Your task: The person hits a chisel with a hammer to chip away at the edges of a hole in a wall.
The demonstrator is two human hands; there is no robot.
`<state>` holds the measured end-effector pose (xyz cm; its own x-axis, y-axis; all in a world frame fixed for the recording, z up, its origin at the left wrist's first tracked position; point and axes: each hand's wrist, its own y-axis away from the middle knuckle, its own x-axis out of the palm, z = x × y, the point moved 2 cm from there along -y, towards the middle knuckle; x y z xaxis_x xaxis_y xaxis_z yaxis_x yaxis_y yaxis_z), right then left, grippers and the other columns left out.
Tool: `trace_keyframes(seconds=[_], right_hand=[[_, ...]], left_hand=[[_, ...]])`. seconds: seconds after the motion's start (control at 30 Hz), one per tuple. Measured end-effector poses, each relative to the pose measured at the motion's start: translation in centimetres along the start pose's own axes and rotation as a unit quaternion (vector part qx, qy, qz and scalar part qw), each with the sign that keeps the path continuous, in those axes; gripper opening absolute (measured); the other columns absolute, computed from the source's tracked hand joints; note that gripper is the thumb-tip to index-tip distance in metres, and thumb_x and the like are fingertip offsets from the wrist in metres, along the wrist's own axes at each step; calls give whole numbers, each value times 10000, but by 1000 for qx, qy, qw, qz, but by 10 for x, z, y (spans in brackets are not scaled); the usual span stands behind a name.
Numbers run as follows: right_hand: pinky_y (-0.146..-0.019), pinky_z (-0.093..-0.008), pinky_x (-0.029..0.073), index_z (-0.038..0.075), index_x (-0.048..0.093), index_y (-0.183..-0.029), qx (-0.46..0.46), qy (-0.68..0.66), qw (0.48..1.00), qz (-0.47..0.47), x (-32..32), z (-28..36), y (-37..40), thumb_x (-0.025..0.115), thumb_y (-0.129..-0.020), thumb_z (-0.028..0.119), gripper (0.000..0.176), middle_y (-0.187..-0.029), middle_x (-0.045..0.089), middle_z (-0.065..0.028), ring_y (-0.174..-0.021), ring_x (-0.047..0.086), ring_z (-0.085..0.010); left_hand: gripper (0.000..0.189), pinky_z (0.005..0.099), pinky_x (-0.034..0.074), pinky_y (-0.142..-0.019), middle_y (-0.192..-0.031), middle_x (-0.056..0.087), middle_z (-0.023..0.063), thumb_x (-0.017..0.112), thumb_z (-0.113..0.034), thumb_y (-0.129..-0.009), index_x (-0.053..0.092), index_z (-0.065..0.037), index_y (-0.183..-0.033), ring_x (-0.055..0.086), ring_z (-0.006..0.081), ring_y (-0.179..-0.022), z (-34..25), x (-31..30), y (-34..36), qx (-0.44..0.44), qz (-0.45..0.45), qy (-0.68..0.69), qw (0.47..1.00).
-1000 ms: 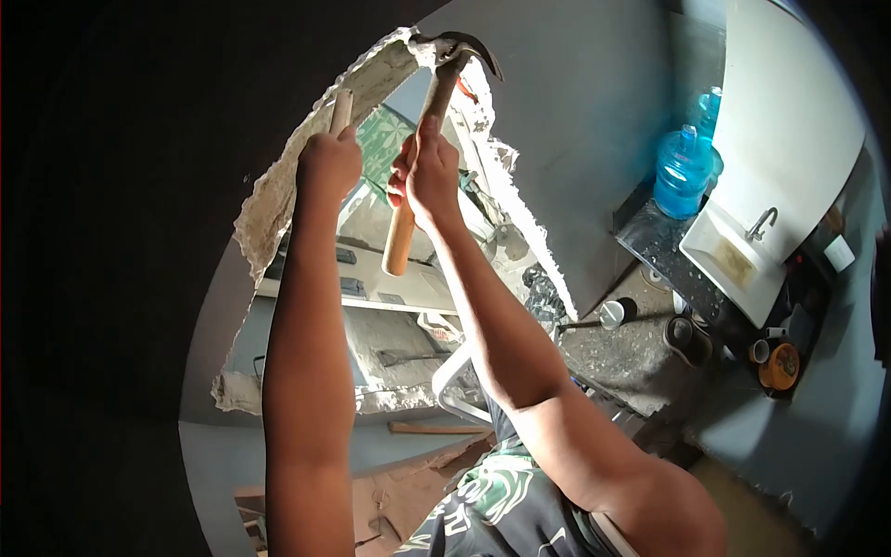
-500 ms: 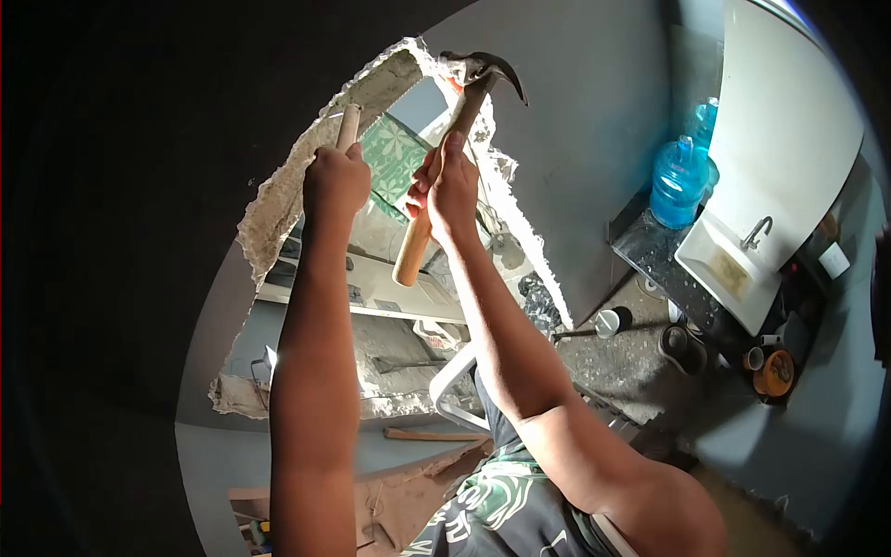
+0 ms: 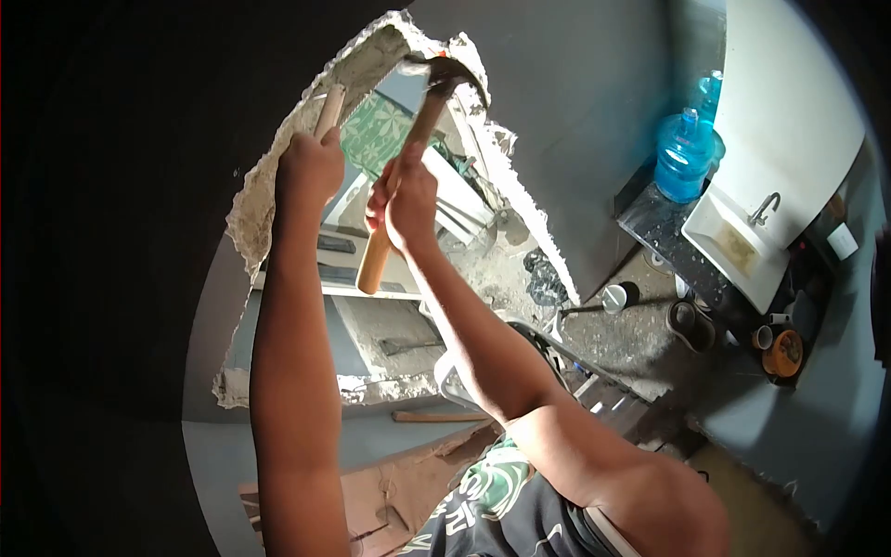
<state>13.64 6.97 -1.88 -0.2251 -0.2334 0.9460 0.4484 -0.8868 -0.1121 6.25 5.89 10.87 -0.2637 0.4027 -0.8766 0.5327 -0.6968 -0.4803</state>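
Observation:
My left hand (image 3: 311, 167) is closed round a pale, round-ended stick or tool handle (image 3: 329, 110) at the upper left edge of a jagged hole; its far end cannot be made out. Wrapped round the wooden handle of a claw hammer (image 3: 373, 260) is my right hand (image 3: 406, 202). The dark hammer head is near the top of the hole, to the right of the pale stick. Rough broken wall (image 3: 249, 218) borders the opening. Through it show a green leaf-patterned cloth (image 3: 376, 133) and rubble.
On the right, blue water bottles (image 3: 682, 162) stand on a dark speckled counter (image 3: 650, 221) beside a white sink (image 3: 733, 243). Below are a white cup (image 3: 614, 298), dark shoes and an orange round object (image 3: 782, 355). A wooden bar (image 3: 436, 418) lies under the hole.
Both hands have moved left in view. The right hand and hammer are lower, and the hammer head is closer to the pale stick. The view of the room has shifted slightly.

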Motion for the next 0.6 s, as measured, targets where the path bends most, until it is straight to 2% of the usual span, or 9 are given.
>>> trace_keyframes(seconds=[0.07, 0.13, 0.2, 0.23, 0.27, 0.33, 0.43, 0.53, 0.6], right_hand=[[-346, -322, 346, 59, 417, -798, -44, -45, 998, -21, 0, 7, -1, 339, -978, 615, 589, -520, 376, -35, -369, 392, -155], [-338, -315, 335, 64, 415, -789, -55, -64, 996, -29, 4, 7, -4, 340, -987, 594, 571, -517, 376, -37, -366, 392, -157], [-289, -298, 330, 70, 422, -769, -20, -44, 999, 11, 9, -13, -12, 384, -992, 557, 537, -513, 414, -34, -338, 406, -134], [-283, -302, 339, 60, 435, -761, 30, 36, 997, 55, 10, -14, -14, 386, -1005, 519, 522, -524, 430, -42, -335, 422, -141], [-276, -300, 337, 51, 443, -741, 52, 87, 993, 51, 13, -15, -17, 395, -1007, 505, 528, -521, 433, -49, -329, 429, -143], [-275, -295, 331, 54, 439, -725, 75, 41, 996, 36, 7, -7, -19, 401, -1004, 511, 537, -515, 429, -45, -327, 422, -139], [-286, -295, 330, 67, 419, -719, -8, -7, 1000, 15, 0, 8, -20, 388, -1000, 533, 545, -513, 428, -44, -333, 411, -131], [-305, -303, 326, 68, 419, -723, -13, -71, 997, -21, 7, 12, -22, 383, -992, 561, 563, -508, 412, -40, -344, 400, -138], [-317, -311, 328, 61, 431, -740, 131, 58, 986, 80, 8, 5, -29, 391, -995, 550, 553, -519, 410, -38, -350, 399, -142]], left_hand=[[535, 417, 506, -821, -1000, 653, 313, 539, -373, -941, 598, 128, -1121, 663, 391, -975, -12, -8, 5, -64, 60, 13, 996], [547, 432, 524, -832, -1040, 652, 304, 519, -420, -941, 622, 102, -1067, 667, 395, -963, -3, 1, -8, -51, 40, 7, 998], [554, 436, 521, -832, -1053, 651, 299, 519, -433, -937, 618, 84, -1109, 664, 396, -970, -4, 4, -10, -44, 38, -21, 998], [549, 437, 519, -837, -1057, 650, 300, 518, -426, -934, 619, 81, -1117, 661, 398, -977, -6, 0, -9, -38, 52, -25, 998], [544, 439, 518, -841, -1061, 648, 300, 517, -420, -932, 620, 78, -1124, 658, 400, -984, -11, -3, -8, -30, 67, -29, 997], [529, 443, 516, -851, -1027, 651, 308, 511, -400, -928, 640, 90, -1080, 654, 407, -986, -15, -1, -7, -56, 75, 4, 996], [507, 445, 515, -851, -980, 661, 304, 504, -385, -926, 665, 90, -1004, 661, 400, -974, -9, 5, -11, -73, 27, 3, 997], [498, 436, 533, -806, -947, 670, 294, 506, -378, -928, 675, 91, -942, 684, 369, -930, -14, 6, -8, -66, 37, -12, 997], [478, 424, 550, -748, -930, 675, 281, 525, -363, -918, 674, 90, -895, 702, 343, -881, -33, -6, -3, -127, 109, 66, 984]])
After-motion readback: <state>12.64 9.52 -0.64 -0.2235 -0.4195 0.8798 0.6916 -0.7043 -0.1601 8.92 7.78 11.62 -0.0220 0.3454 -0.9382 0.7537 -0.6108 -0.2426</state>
